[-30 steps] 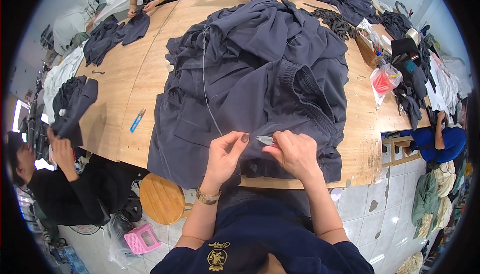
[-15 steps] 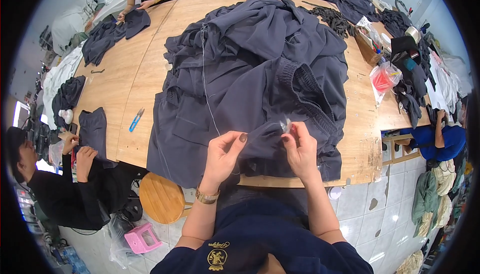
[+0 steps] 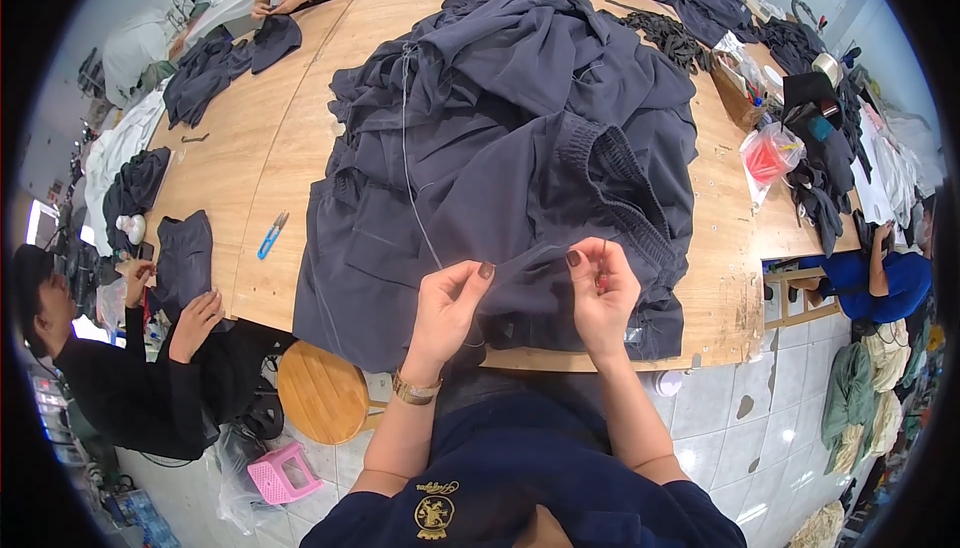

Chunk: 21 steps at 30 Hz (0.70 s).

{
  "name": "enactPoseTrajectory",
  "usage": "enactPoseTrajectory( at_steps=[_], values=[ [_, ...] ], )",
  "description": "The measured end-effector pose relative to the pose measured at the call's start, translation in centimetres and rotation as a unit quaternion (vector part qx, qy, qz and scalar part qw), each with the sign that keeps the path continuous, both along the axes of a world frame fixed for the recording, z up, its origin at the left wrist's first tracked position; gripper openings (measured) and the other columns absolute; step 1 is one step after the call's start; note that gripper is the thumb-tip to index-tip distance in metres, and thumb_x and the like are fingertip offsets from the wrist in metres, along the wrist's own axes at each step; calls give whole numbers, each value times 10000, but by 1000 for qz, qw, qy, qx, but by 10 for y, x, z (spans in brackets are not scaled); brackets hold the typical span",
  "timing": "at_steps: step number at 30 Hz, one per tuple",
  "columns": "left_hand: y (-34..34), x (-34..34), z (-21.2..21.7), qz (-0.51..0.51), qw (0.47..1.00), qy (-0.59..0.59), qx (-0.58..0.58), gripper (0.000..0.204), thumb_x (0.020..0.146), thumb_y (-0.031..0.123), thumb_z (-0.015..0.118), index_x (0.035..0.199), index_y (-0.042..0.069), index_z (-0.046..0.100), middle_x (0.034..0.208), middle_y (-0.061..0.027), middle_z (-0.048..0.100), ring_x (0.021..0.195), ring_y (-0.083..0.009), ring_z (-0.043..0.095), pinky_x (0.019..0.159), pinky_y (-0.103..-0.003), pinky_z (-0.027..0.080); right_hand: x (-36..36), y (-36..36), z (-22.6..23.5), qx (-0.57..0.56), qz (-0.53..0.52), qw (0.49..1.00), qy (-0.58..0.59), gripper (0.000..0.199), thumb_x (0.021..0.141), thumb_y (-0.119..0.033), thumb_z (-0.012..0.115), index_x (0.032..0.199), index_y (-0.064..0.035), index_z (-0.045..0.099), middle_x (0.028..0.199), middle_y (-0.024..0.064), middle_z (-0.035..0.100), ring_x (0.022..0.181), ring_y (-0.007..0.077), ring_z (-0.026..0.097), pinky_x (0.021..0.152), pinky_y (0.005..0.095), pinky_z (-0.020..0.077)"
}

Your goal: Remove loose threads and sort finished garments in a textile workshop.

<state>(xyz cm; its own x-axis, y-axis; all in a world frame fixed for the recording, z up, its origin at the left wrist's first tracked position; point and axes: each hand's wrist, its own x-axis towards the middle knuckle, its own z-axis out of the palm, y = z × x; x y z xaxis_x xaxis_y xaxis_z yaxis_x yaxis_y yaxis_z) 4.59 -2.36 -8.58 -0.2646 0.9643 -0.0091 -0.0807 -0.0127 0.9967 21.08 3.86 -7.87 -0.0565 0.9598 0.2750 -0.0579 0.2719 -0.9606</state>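
A large heap of dark grey garments (image 3: 480, 138) covers the table in front of me. A ribbed elastic waistband (image 3: 640, 213) lies open on its right side. At the near edge, a strip of the dark garment (image 3: 525, 266) stretches between my hands. My left hand (image 3: 447, 308) is closed, pinching its left end between thumb and forefinger. My right hand (image 3: 606, 300) pinches the other end; a small red-handled thing shows among its fingers, mostly hidden. A long pale thread (image 3: 410, 163) runs down the heap toward my left hand.
Blue thread snips (image 3: 271, 237) lie on the wooden table (image 3: 290, 148) left of the heap. A person in black handles a dark garment at the left. Others work at the far edge and right. A round wooden stool (image 3: 322, 393) and pink stool (image 3: 285, 473) stand at lower left.
The clear, shiny bit at my right fingertips is gone from there, and the fabric strip is now drawn straighter between my hands. Across the table, another person's hands have appeared.
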Motion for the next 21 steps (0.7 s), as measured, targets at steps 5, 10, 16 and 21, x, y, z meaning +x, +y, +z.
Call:
enactPoseTrajectory(
  at_steps=[5, 10, 16, 21],
  values=[
    [1, 2, 3, -2, 999, -42, -12, 259, 924, 186, 569, 805, -42, 605, 691, 78, 499, 654, -18, 398, 585, -190, 336, 2, -10, 4, 57, 93, 987, -118, 121, 753, -12, 674, 856, -14, 609, 669, 16, 615, 571, 22, 527, 523, 184, 414],
    [2, 1, 1, -8, 999, -36, -10, 256, 926, 190, 567, 812, -35, 615, 698, 76, 515, 658, -15, 409, 590, -188, 344, -3, -9, -3, 115, 151, 964, -186, 177, 724, -31, 733, 863, -30, 623, 616, 7, 578, 534, 25, 476, 489, 177, 370],
    [1, 2, 1, 8, 998, -63, -7, 251, 925, 186, 569, 806, -29, 617, 699, 80, 517, 657, -13, 409, 589, -184, 338, 11, -8, 11, 53, 142, 979, -134, 215, 762, -117, 714, 872, 10, 580, 654, 49, 566, 549, 81, 534, 508, 216, 414],
    [2, 2, 0, 6, 998, -61, -4, 245, 923, 178, 570, 804, -30, 617, 698, 79, 516, 657, -11, 409, 587, -184, 336, 12, -7, 9, 151, 75, 941, -292, 271, 771, -235, 718, 854, -20, 577, 718, 96, 589, 579, 238, 604, 502, 307, 456]
  ],
)
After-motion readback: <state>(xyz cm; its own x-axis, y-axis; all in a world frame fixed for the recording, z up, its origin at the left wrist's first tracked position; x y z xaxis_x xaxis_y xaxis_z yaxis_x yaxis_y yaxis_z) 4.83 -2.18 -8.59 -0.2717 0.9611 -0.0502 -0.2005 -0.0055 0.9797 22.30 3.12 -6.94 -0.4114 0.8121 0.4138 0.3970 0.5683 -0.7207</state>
